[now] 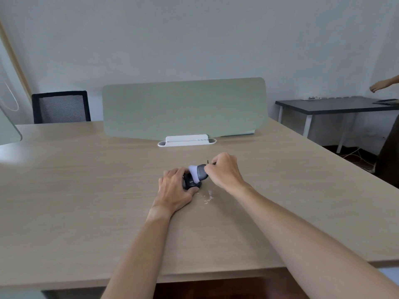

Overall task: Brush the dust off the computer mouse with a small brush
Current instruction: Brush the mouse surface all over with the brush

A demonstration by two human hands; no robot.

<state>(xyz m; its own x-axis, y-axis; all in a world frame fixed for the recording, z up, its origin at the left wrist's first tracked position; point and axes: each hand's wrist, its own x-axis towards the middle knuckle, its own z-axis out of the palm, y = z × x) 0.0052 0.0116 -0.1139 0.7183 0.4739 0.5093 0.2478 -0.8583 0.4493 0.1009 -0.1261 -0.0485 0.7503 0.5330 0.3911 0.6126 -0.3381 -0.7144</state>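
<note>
A black computer mouse (pixel 190 182) lies on the light wooden desk (pixel 86 201), near its middle. My left hand (pixel 175 188) grips the mouse from the left and partly hides it. My right hand (pixel 224 170) holds a small brush (pixel 198 173) with a grey body and white bristles. The bristles rest on the top right of the mouse. A small patch of white dust (pixel 208 197) lies on the desk just right of the mouse.
A green divider panel (pixel 183 107) in a white base (pixel 186 141) stands at the desk's far edge. A black mesh chair (pixel 61 106) is behind at left. A dark table (pixel 336 104) stands at right, with another person's hand (pixel 380 85) over it.
</note>
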